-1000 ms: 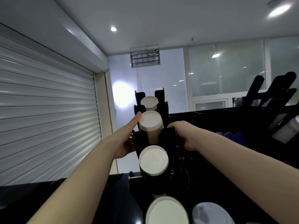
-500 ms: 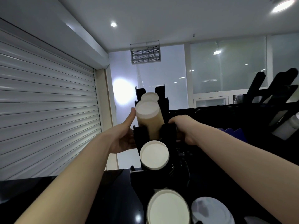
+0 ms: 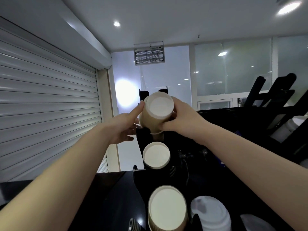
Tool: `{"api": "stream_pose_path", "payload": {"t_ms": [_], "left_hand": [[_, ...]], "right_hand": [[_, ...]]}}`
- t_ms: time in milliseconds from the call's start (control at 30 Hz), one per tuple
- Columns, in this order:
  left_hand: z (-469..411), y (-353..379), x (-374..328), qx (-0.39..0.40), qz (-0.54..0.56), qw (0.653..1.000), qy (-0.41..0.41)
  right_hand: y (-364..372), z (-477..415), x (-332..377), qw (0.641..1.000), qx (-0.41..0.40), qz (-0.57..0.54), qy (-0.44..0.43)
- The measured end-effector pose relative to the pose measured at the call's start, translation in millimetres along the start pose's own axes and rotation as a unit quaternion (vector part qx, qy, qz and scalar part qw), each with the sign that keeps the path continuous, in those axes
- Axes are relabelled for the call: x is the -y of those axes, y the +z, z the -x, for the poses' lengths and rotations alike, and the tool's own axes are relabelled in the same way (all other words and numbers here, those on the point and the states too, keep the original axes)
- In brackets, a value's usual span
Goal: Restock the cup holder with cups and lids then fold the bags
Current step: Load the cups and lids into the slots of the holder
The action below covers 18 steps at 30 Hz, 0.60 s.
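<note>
Cup stack (image 3: 157, 114): gripped by right hand (image 3: 181, 119); left hand (image 3: 123, 125) touching it, fingers straight; cup holder (image 3: 144, 136) partly stocked; bags unseen, folding outstanding.

Tan paper cup stack (image 3: 155, 114) sits between the hands, right hand (image 3: 182, 118) wrapped round its right side, left hand (image 3: 124, 128) touching its left. Straight under the grip: black plastic cup holder (image 3: 144, 137), with a second paper cup stack (image 3: 156, 155) in it, a wider ribbed cup stack (image 3: 167, 210) nearer still, white plastic lids (image 3: 210, 213) right of that. Grey roller shutter (image 3: 46, 105) is well left.
</note>
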<state>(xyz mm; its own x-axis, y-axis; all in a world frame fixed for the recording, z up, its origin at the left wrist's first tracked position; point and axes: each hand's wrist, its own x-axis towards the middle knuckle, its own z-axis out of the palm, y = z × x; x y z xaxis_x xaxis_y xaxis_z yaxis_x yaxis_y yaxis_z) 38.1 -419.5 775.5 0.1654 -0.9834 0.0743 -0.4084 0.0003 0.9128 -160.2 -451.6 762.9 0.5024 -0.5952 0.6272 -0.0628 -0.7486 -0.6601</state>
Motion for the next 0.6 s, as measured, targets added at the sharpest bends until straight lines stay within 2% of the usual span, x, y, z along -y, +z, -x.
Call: {"api": "stream_pose_path", "payload": {"t_ms": [67,200,267,433,600], "left_hand": [[1,4,-3,-0.031,0.002,0.999,0.019],[-2,20,-9,-0.140,-0.006,0.987,0.074],[-4,32,-3,-0.168,-0.030,0.981,0.093],[-8,54,12,-0.230,-0.096,0.952,0.180],[-9,54,11,-0.223,-0.163,0.952,0.130]], "right_hand": [[0,4,4,0.999,-0.029,-0.008,-0.028],[-14,-13,23,0.967,-0.216,-0.102,-0.086],[-23,-24,30,0.949,-0.266,-0.133,-0.103],[-28,-49,20,0.957,-0.277,-0.030,-0.082],[-24,-72,8,0.960,-0.265,-0.005,-0.089]]}}
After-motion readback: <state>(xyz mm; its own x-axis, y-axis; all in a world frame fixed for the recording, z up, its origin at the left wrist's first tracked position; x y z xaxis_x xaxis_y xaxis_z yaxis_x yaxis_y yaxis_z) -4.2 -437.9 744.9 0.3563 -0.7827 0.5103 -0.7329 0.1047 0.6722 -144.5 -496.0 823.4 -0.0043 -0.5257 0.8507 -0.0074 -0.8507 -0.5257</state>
